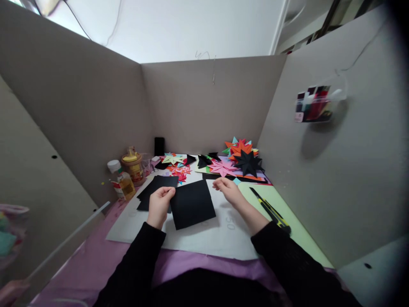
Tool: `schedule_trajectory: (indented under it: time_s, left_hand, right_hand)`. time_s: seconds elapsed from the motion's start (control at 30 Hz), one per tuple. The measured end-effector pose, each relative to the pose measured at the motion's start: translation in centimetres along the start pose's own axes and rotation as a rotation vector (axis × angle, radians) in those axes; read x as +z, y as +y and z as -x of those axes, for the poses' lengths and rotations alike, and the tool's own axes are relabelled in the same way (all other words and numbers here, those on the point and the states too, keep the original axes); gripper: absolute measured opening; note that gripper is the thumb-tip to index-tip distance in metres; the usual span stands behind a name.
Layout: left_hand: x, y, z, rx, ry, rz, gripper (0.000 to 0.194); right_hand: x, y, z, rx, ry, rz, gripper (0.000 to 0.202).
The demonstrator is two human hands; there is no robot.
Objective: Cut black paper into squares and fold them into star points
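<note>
My left hand (160,204) is closed, pinching the upper left edge of a black square sheet of paper (193,207) between thumb and fingers. The sheet is tilted above a white sheet (143,232) on the table. Just past its upper right corner is my right hand (227,189), apart from the paper, with its fingers loosely curled and nothing seen in them. More black paper squares (159,184) lie overlapping behind my left hand. A yellow and black utility knife (271,210) rests on a pale green sheet (295,224) beside my right forearm.
Folded paper stars, among them a black one (248,163) and a pink one (223,167), are heaped at the back right. At the left stand a bottle (123,181) and a jar (133,166). Grey partitions (207,102) enclose the table. A blurred hand (12,292) shows at lower left.
</note>
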State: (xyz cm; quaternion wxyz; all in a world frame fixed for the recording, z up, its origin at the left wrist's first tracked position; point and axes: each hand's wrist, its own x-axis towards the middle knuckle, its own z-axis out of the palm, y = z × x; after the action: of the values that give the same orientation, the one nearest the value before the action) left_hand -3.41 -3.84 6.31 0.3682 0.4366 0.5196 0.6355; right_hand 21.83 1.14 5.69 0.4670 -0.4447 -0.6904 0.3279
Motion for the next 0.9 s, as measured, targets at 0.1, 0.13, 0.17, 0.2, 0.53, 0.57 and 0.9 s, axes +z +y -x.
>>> schedule_trajectory:
  time_s: [0.1,0.13,0.17,0.2,0.53,0.57,0.9]
  left_hand:
    - [0.5,-1.0,0.1,-0.065,-0.009,0.057,0.034]
    - [0.6,-1.3,0.2,-0.078,-0.011,0.076,0.036]
    - [0.8,-1.5,0.4,-0.087,-0.017,0.094,0.039]
    - [0.9,-1.7,0.6,-0.095,-0.029,0.111,0.042]
    - [2.3,-4.2,2.6,-0.06,-0.127,0.043,0.04]
    - [2.3,-4.3,2.5,-0.044,-0.123,0.018,0.039]
    - [2.1,2.6,1.2,0.287,-0.313,-0.417,0.012]
  right_hand:
    - [1.8,0.1,1.0,0.072,-0.084,-0.095,0.031]
    - [2.3,0.1,1.3,0.094,-0.1,-0.113,0.03]
    - [2.7,0.1,1.6,0.113,-0.106,-0.125,0.028]
    - [3.0,0.2,1.8,0.131,-0.105,-0.132,0.028]
    - [3.6,-0.3,2.8,0.108,0.019,0.03,0.019]
    - [3.7,-0.4,2.9,0.096,0.029,0.052,0.019]
    - [1.7,-4.3,2.3,-0.171,0.112,0.197,0.05]
